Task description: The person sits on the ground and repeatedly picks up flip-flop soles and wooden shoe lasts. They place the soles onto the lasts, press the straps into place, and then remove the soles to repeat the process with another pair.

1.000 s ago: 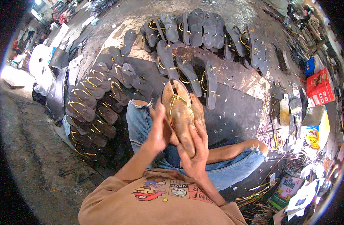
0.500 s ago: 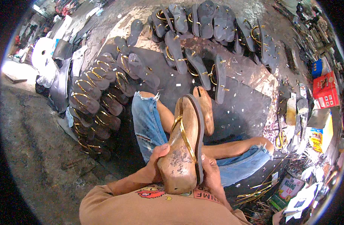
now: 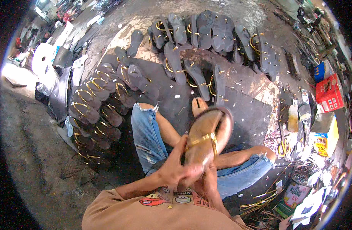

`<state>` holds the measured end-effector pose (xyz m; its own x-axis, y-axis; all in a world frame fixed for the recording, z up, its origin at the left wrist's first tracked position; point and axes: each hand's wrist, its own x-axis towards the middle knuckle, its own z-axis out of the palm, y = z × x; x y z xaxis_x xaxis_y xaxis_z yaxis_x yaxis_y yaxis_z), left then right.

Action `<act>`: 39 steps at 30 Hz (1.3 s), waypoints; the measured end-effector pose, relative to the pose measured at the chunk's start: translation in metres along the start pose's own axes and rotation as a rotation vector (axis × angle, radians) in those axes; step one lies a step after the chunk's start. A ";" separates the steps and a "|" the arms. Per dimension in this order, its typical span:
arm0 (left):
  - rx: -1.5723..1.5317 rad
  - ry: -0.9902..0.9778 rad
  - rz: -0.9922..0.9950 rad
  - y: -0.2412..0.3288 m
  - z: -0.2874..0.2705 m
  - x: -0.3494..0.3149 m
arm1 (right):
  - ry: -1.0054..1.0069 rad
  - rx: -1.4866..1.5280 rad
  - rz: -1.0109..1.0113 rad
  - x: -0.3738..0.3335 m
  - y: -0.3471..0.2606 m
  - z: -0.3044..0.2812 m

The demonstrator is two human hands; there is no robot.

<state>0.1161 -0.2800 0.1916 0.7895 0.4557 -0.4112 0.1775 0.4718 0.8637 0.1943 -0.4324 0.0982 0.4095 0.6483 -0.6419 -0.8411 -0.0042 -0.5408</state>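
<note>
A sandal workshop, by its rows of gold-strapped sandals (image 3: 88, 102), wooden foot forms (image 3: 201, 153), loose gold strips (image 3: 260, 200) and scattered scraps (image 3: 311, 201).

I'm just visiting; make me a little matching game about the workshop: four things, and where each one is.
1. strapped wooden foot form
2. red box
3. white roll
4. gold strips

A. lower right, beside a tin
B. upper left
C. right side, near a blue box
D. held by the left hand and right hand

Pairs: 1-D, 2-C, 3-B, 4-A
</note>
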 end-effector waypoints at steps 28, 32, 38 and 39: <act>-0.244 -0.436 -0.154 -0.081 -0.024 0.053 | -0.619 -0.626 -0.359 0.000 -0.086 0.033; -0.136 -0.122 0.058 -0.083 -0.068 0.088 | -0.437 -0.532 -0.541 0.034 -0.084 0.039; -0.398 0.142 -0.003 -0.083 -0.051 0.096 | -0.261 -0.768 -0.592 0.043 -0.054 0.046; -0.315 0.210 -0.011 -0.091 -0.074 0.105 | -0.255 -0.741 -0.546 0.035 -0.049 0.047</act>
<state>0.1396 -0.2190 0.0482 0.6449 0.5787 -0.4992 -0.0301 0.6718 0.7401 0.2332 -0.3737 0.1272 0.5164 0.8494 -0.1086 -0.0835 -0.0762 -0.9936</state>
